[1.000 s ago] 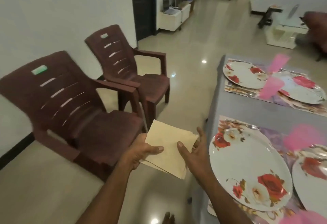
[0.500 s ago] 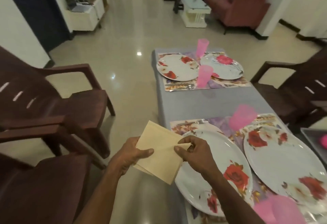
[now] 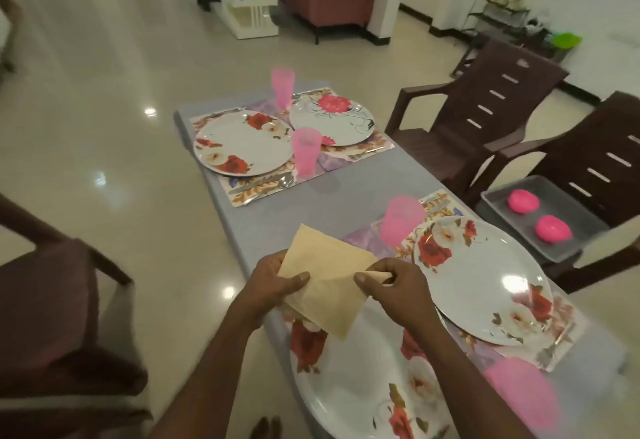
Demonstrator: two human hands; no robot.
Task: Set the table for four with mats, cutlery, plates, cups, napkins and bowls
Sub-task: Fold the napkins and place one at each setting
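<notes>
Both hands are occupied with the napkins (image 3: 325, 282), a thin stack of cream squares held above the near edge of the table (image 3: 346, 189). The left hand (image 3: 277, 286) grips the stack from its left side, thumb laid across the top sheet. The right hand (image 3: 391, 282) pinches one right-hand corner between thumb and fingertips — by appearance peeling a single sheet off while the left steadies the rest.

Four floral plates stand on patterned mats: the near plate (image 3: 363, 386) directly under the napkins, a second plate (image 3: 485, 282) to its right, and two far plates (image 3: 242, 142) (image 3: 332, 120) at the other end. Pink cups (image 3: 304, 149) accompany the settings; one near cup (image 3: 401, 218) sits just beyond the napkins. Cutlery (image 3: 266, 184) lies on the far left mat, beside the plate.

No napkin is yet laid at any place. Two pink bowls (image 3: 523, 201) rest in a grey tray (image 3: 502, 220) on a brown chair (image 3: 595, 168) beside the table — bowls therefore remain outstanding.

Judgement: the napkin step is starting; mats, plates, cups and visible cutlery appear done. Thin sheets may cling, so two could lift together.
</notes>
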